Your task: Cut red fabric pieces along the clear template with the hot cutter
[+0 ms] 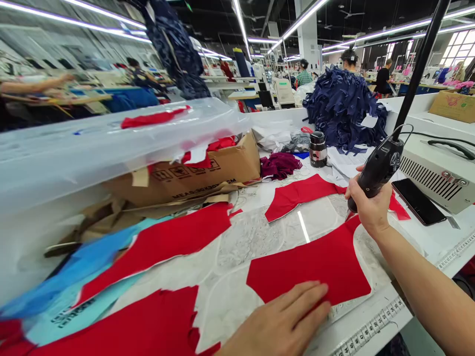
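A red fabric piece (315, 262) lies flat on the glass-topped worktable (267, 232) in front of me. My left hand (282, 321) rests flat on its near edge, fingers stretched out. My right hand (367, 205) is wrapped round a black handheld cutting tool (378, 165), whose tip meets the far right corner of the red piece. A cable runs from the tool up beside a black pole (419, 64). More red fabric pieces (300, 193) lie farther back and to the left (163, 242).
A cardboard box (208, 170) with red scraps, clear plastic sheeting (92, 148), a dark jar (318, 148), a maroon cloth heap (278, 165), a navy fabric pile (345, 109), a grey machine (438, 173) and a phone (417, 200) surround the work area. Other people work in the background.
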`<state>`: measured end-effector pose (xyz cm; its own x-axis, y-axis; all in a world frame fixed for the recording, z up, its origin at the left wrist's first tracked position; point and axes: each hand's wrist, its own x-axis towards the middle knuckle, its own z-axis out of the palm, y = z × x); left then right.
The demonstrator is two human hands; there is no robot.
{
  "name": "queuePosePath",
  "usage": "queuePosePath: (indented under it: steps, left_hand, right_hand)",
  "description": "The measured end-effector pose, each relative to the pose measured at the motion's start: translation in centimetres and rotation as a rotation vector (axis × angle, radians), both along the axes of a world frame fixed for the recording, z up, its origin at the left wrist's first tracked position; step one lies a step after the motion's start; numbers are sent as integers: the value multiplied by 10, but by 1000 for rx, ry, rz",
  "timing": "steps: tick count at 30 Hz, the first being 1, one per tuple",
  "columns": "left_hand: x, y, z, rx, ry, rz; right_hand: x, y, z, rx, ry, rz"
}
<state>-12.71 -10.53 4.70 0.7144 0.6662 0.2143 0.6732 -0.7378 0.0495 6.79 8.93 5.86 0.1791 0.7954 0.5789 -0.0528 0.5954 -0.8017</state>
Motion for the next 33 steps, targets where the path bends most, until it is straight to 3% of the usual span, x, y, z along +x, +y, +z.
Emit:
queuePosePath:
  steps: [4,8,13,24,33]
  left_hand:
    - [53,56,-21,-45,-5,-46]
    - [72,86,-44,12,26,-41]
    - [70,89,-52,84,13,-29]
    - [69,86,-56,76,-17,-34]
    - [69,86,-52,102,-52,-30]
  right_hand:
    - [2,-5,-3,-9,5,-12]
    - [7,-7,-4,-72,-7,-8]
    - [9,-4,-3,-32,-12,32]
    - [6,-4,-3,-49,8,37]
    - [10,-2,-7,-33,-6,-17]
